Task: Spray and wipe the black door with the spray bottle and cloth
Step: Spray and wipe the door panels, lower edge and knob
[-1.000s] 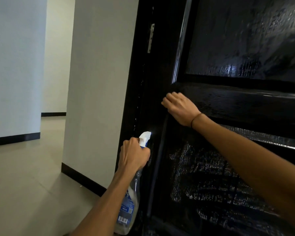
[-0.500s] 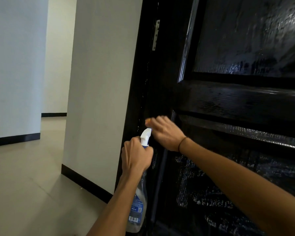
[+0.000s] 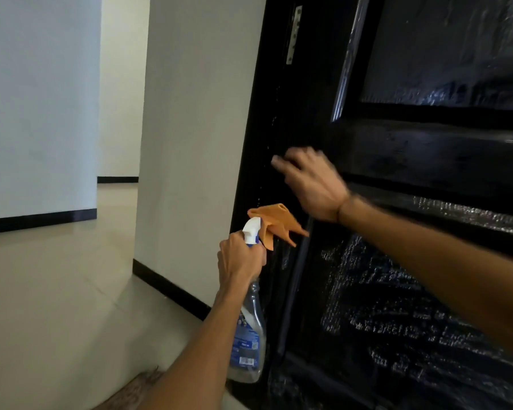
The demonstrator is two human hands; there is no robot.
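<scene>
The black door (image 3: 427,161) fills the right half of the view, glossy, with wet streaks on its lower panel. My left hand (image 3: 240,258) grips the neck of a clear spray bottle (image 3: 248,344) with a white nozzle and blue label, held upright close to the door's left edge. My right hand (image 3: 311,184), blurred by motion, is on the door's left stile above the bottle. An orange cloth (image 3: 276,221) trails from under its palm and hangs just above the nozzle. How the fingers hold the cloth is hidden.
A white wall (image 3: 190,143) with a black skirting stands directly left of the door. Pale floor (image 3: 57,291) runs left into a corridor. A metal plate (image 3: 294,34) sits high on the door's edge. Something brown (image 3: 137,386) lies at the bottom edge.
My right hand slid down and left across the door to the nozzle, then rose up the left stile, and the orange cloth now shows below it. The left hand kept hold of the bottle.
</scene>
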